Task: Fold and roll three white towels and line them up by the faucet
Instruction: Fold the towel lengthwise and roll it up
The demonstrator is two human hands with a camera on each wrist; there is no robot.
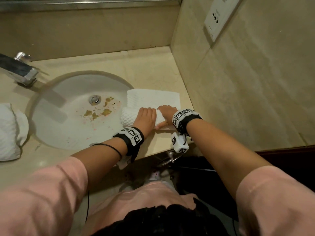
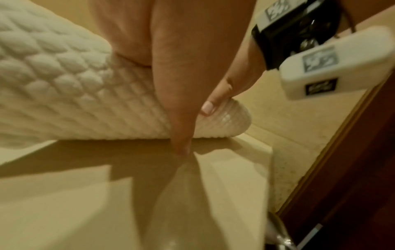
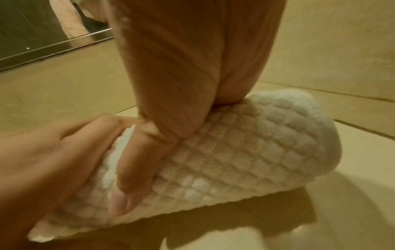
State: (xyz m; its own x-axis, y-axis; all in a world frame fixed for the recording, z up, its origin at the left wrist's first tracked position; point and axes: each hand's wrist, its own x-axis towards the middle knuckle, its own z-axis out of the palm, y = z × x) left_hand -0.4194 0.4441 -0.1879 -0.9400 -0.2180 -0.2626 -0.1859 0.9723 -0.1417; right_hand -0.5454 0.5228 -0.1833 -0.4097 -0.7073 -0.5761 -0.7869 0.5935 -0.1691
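Observation:
A white waffle-textured towel (image 1: 153,97) lies on the beige counter to the right of the sink, its near part wound into a thick roll (image 1: 128,119). My left hand (image 1: 145,116) and right hand (image 1: 166,110) sit side by side on the roll, fingers curled over its top. In the left wrist view the roll (image 2: 74,101) rests on the counter with my left thumb (image 2: 177,101) down its near side. In the right wrist view my right thumb (image 3: 136,169) presses the roll (image 3: 245,152), and my left hand (image 3: 53,152) grips beside it. The faucet (image 1: 22,70) stands far left.
The round sink (image 1: 56,130) has brown stains near its drain. More white towels (image 1: 10,132) lie crumpled at the left edge of the counter. A tiled wall (image 1: 238,82) with a socket plate (image 1: 219,16) closes the right side. The counter's front edge (image 1: 153,153) runs just under my wrists.

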